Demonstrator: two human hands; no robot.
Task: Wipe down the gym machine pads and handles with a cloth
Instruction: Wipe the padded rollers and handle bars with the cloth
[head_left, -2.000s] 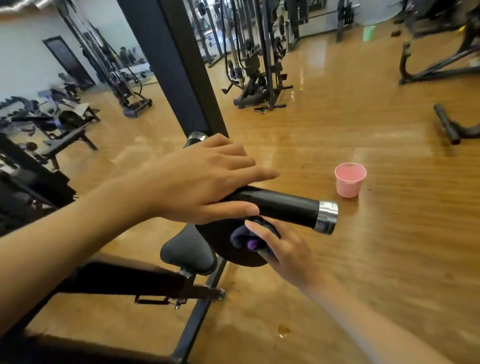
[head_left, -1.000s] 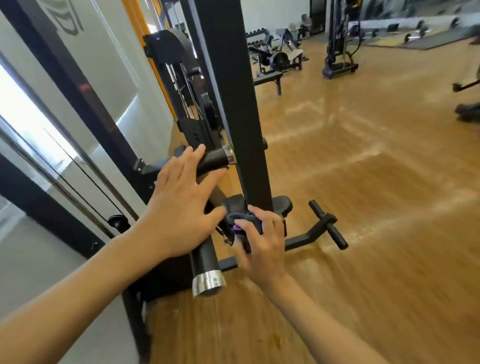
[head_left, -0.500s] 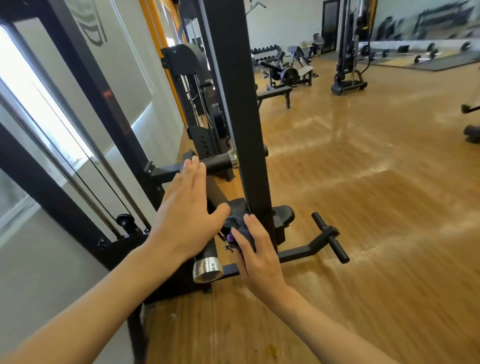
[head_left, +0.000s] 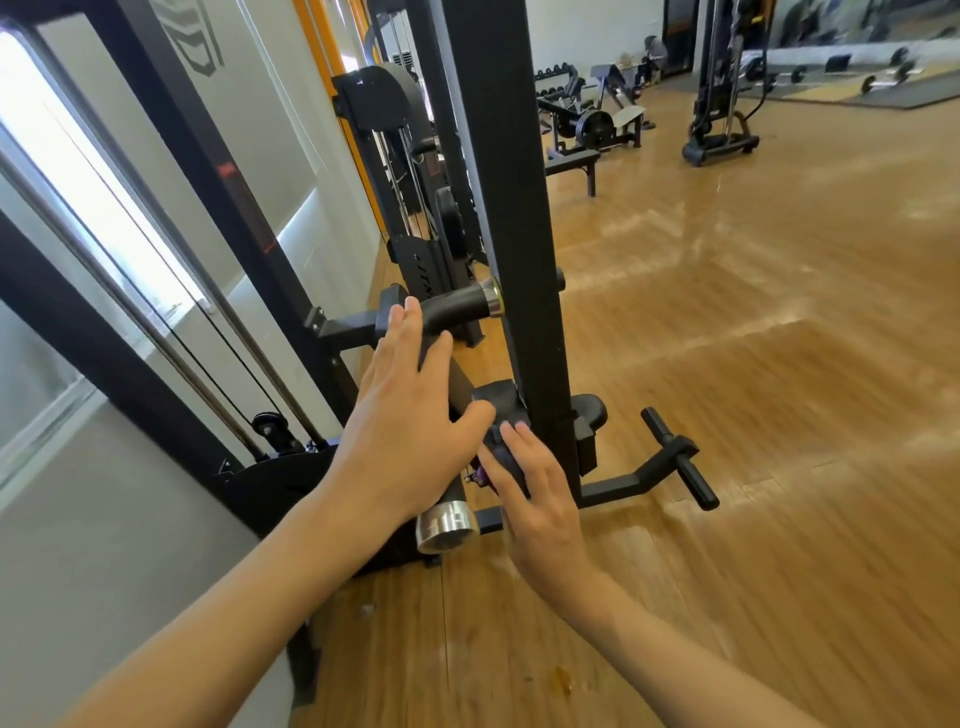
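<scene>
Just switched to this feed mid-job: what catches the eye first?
The two hands at centre: the left hand lies flat on a black handle with a chrome end, while the right hand holds a dark cloth against a pad beside it. A thick black post rises just behind them.

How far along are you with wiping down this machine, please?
Done: no surface shows whether it has been wiped. In hand: the right hand holds the cloth against the small black pad beside the upright, while the left hand rests flat on the near handle. Left, probably: the upper handle and foot bar.
</scene>
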